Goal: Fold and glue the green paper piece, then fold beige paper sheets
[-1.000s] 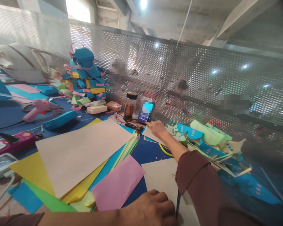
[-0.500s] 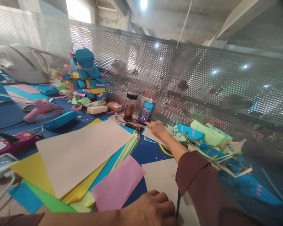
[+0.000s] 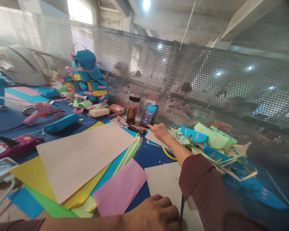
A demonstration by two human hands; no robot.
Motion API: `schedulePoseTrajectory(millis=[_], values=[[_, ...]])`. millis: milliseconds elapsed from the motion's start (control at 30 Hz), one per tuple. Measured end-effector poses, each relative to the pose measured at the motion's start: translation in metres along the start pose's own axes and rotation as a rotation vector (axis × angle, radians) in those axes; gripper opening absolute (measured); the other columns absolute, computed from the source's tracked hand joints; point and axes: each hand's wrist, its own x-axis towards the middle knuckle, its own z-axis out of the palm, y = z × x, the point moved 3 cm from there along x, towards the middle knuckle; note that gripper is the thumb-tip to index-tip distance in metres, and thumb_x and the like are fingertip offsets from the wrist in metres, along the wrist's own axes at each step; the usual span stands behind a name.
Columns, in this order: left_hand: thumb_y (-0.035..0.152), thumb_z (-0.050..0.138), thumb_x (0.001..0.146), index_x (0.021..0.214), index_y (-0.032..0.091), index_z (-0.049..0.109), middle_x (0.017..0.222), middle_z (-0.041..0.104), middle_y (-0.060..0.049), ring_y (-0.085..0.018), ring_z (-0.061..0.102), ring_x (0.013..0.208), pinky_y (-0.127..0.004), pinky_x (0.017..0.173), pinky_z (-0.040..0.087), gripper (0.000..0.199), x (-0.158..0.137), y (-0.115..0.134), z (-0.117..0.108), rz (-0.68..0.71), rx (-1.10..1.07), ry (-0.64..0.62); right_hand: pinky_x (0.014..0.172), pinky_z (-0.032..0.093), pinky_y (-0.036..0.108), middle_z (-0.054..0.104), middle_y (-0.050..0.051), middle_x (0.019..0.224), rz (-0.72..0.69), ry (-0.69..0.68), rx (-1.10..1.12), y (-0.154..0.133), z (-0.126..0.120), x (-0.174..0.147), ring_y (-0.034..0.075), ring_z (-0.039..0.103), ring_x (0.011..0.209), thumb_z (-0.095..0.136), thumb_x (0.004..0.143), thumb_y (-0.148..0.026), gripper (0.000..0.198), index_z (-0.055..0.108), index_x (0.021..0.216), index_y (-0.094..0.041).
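My right hand (image 3: 160,132) reaches forward, index finger stretched to the lower edge of an upright phone (image 3: 147,119) with a lit screen. It holds nothing, and the fingertip appears to touch the phone. In the foreground my left hand (image 3: 156,212) rests with curled fingers over a beige sheet (image 3: 162,178); the underside of those fingers is hidden, so I cannot see whether anything is in them. A pink sheet (image 3: 121,187) lies just left of that hand. Beyond it a large pale sheet (image 3: 86,154) tops a stack of coloured paper.
A dark-lidded jar (image 3: 133,110) stands left of the phone, before a perforated metal panel (image 3: 207,73). Folded paper pieces (image 3: 214,138) heap up at right. Leftward are a pink glue gun (image 3: 40,113), a blue paper box (image 3: 62,123), a power strip (image 3: 14,146) and piled paper boxes (image 3: 86,73).
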Motion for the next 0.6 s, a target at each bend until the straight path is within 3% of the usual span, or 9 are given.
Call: schedulePoseTrajectory(millis=[433,600], values=[[0.04,0.055,0.1,0.084,0.018,0.056,0.083,0.063,0.002,-0.014,0.056,0.072,-0.028,0.063,0.041,0.027,0.001,0.0002,-0.0003,-0.007,0.012,-0.013,0.088,0.042,0.035,0.073,0.014,0.108,0.019,0.014,0.068,-0.0008,-0.0019,-0.0009,0.024,0.068,0.1,0.036,0.101,-0.018,0.043,0.05,0.142,-0.026],[0.039,0.051,0.102,0.085,0.018,0.057,0.085,0.065,0.001,-0.014,0.056,0.074,-0.028,0.063,0.041,0.028,0.0009,0.0003,-0.0021,-0.001,0.001,-0.01,0.088,0.042,0.034,0.073,0.014,0.107,0.147,0.073,0.131,0.0014,-0.0035,0.0031,0.024,0.069,0.098,0.033,0.102,-0.018,0.036,0.054,0.132,-0.02]])
